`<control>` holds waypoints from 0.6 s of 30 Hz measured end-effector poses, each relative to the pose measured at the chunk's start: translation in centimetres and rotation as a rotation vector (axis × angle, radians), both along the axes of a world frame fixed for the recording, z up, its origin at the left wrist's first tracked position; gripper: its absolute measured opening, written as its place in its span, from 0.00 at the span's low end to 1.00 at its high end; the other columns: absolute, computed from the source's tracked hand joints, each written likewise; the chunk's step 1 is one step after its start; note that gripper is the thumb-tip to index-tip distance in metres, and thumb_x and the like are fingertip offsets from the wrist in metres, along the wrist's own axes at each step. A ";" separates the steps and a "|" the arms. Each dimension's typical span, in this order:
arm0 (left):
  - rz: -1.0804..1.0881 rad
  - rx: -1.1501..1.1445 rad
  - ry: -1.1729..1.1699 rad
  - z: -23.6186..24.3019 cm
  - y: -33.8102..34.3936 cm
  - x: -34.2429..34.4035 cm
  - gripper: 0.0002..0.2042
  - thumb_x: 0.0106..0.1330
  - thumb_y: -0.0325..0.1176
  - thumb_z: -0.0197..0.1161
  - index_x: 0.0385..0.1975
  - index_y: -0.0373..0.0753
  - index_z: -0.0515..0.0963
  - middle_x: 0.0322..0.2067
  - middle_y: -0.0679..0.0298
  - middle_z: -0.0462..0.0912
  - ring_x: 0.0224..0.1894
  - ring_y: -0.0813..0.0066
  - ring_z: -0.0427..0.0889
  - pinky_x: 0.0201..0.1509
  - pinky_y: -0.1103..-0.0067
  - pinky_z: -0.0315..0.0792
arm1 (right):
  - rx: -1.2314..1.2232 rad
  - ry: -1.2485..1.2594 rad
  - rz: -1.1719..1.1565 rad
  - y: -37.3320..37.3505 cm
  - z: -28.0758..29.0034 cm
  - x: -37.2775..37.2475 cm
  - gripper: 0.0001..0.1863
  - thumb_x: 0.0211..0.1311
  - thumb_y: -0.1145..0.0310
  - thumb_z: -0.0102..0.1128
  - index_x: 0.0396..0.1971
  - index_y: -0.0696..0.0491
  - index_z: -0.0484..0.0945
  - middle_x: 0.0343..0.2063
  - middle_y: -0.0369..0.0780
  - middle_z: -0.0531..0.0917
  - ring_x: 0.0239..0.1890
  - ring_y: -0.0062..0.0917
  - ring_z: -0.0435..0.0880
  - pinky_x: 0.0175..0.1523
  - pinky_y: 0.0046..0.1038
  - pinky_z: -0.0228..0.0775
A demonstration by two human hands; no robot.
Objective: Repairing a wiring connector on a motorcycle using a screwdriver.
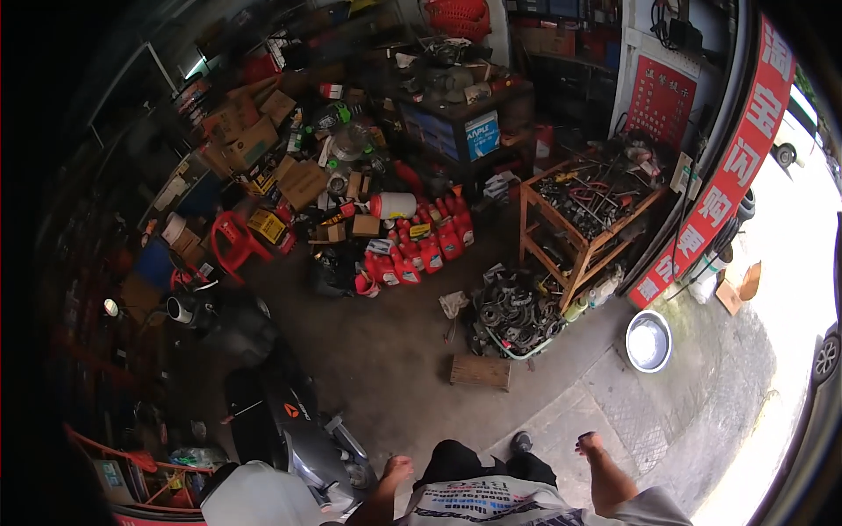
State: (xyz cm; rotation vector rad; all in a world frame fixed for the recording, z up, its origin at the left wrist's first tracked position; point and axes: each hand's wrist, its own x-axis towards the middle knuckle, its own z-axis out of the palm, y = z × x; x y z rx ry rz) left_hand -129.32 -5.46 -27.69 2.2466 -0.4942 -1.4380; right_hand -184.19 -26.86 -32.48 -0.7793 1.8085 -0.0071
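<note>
The left hand [397, 467] hangs low at ten o'clock from the person's middle, and the right hand [590, 443] at two o'clock. Both look loosely curled; they are too small to tell whether either clasps anything. Nearest the left hand, toward nine o'clock, is the black-and-silver scooter [296, 425]. It is likely heavy, stiff and slick on its smooth panels, so a firm frame part should serve better than the bodywork. At twelve o'clock, the low wooden stool [481, 373] looks rigid and fairly light, best gripped by its two ends. Between one and two o'clock, the shiny basin [649, 341] is probably light, thin-walled and slippery if wet; its rim offers the hold.
</note>
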 end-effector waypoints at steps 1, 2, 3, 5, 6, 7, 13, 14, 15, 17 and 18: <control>-0.015 -0.025 0.077 -1.4 -3.5 -0.4 0.14 0.61 0.31 0.59 0.46 0.36 0.79 0.34 0.60 0.85 0.33 0.68 0.86 0.28 0.73 0.79 | -0.404 0.013 0.716 -4.3 -6.8 -6.0 0.13 0.63 0.69 0.47 0.37 0.61 0.79 0.31 0.46 0.86 0.27 0.33 0.87 0.28 0.33 0.79; 0.062 0.015 0.009 -1.2 -1.2 1.9 0.14 0.61 0.30 0.59 0.46 0.36 0.78 0.35 0.60 0.84 0.33 0.66 0.86 0.28 0.72 0.80 | -0.291 -0.061 0.458 -9.5 -4.8 1.5 0.14 0.63 0.68 0.47 0.38 0.61 0.78 0.31 0.46 0.86 0.27 0.32 0.87 0.27 0.32 0.79; 0.395 -0.108 0.557 -1.5 3.2 4.9 0.13 0.61 0.30 0.60 0.45 0.36 0.78 0.35 0.59 0.84 0.33 0.64 0.86 0.29 0.70 0.80 | -0.206 -0.194 0.218 -14.3 0.2 8.5 0.15 0.64 0.67 0.47 0.39 0.61 0.79 0.30 0.46 0.86 0.26 0.31 0.86 0.26 0.31 0.78; 0.552 -0.133 0.877 -2.4 3.0 6.7 0.10 0.60 0.31 0.61 0.41 0.37 0.79 0.34 0.59 0.83 0.34 0.61 0.86 0.30 0.67 0.80 | -0.299 -0.258 0.205 -21.3 0.5 13.8 0.17 0.65 0.62 0.48 0.40 0.60 0.79 0.28 0.45 0.85 0.24 0.29 0.85 0.26 0.29 0.76; 0.322 -0.013 0.662 -3.5 -2.2 7.0 0.09 0.60 0.31 0.62 0.38 0.38 0.79 0.34 0.60 0.83 0.34 0.60 0.85 0.31 0.65 0.79 | -0.825 -0.052 0.721 -24.9 -4.2 9.1 0.18 0.65 0.59 0.48 0.38 0.60 0.79 0.26 0.43 0.84 0.23 0.29 0.85 0.26 0.29 0.74; 0.350 -0.013 0.649 -3.9 -2.9 8.6 0.09 0.60 0.31 0.62 0.38 0.38 0.79 0.34 0.60 0.83 0.34 0.60 0.85 0.31 0.65 0.79 | -0.819 -0.077 0.739 -27.1 -3.9 13.0 0.18 0.65 0.59 0.48 0.38 0.60 0.79 0.26 0.43 0.84 0.23 0.29 0.85 0.26 0.29 0.74; 0.021 -0.158 0.269 -5.5 -14.9 20.5 0.08 0.61 0.30 0.62 0.38 0.38 0.79 0.33 0.59 0.83 0.32 0.61 0.85 0.28 0.67 0.78 | -0.577 -0.163 0.739 -32.4 -9.5 25.1 0.16 0.67 0.61 0.47 0.34 0.57 0.80 0.26 0.42 0.84 0.21 0.25 0.85 0.20 0.27 0.71; -0.054 -0.186 0.199 -5.1 -17.9 23.4 0.08 0.61 0.30 0.62 0.38 0.38 0.79 0.33 0.59 0.83 0.32 0.61 0.85 0.27 0.67 0.78 | -0.508 0.023 0.928 -31.9 -12.1 26.4 0.16 0.66 0.56 0.54 0.35 0.54 0.82 0.28 0.40 0.85 0.28 0.28 0.86 0.26 0.32 0.75; -0.135 -0.253 0.180 -5.8 -22.1 24.7 0.07 0.61 0.30 0.62 0.38 0.38 0.80 0.33 0.59 0.83 0.32 0.61 0.85 0.27 0.68 0.78 | -0.504 0.353 1.391 -32.0 -16.2 23.9 0.21 0.60 0.48 0.60 0.35 0.53 0.84 0.32 0.39 0.86 0.37 0.32 0.86 0.36 0.39 0.78; -0.185 -0.207 -0.010 -4.4 -24.2 30.4 0.07 0.62 0.30 0.61 0.38 0.38 0.80 0.32 0.59 0.83 0.32 0.61 0.85 0.26 0.68 0.78 | -0.379 0.504 1.815 -31.3 -5.0 35.3 0.18 0.53 0.49 0.65 0.30 0.50 0.85 0.32 0.38 0.85 0.40 0.36 0.84 0.39 0.41 0.76; 0.154 -0.178 0.366 -3.5 -27.9 34.5 0.07 0.61 0.29 0.60 0.38 0.39 0.79 0.32 0.59 0.82 0.33 0.62 0.84 0.29 0.68 0.78 | -0.550 0.562 1.641 -32.1 -5.4 36.3 0.15 0.52 0.53 0.65 0.28 0.50 0.84 0.30 0.39 0.85 0.39 0.36 0.84 0.38 0.40 0.76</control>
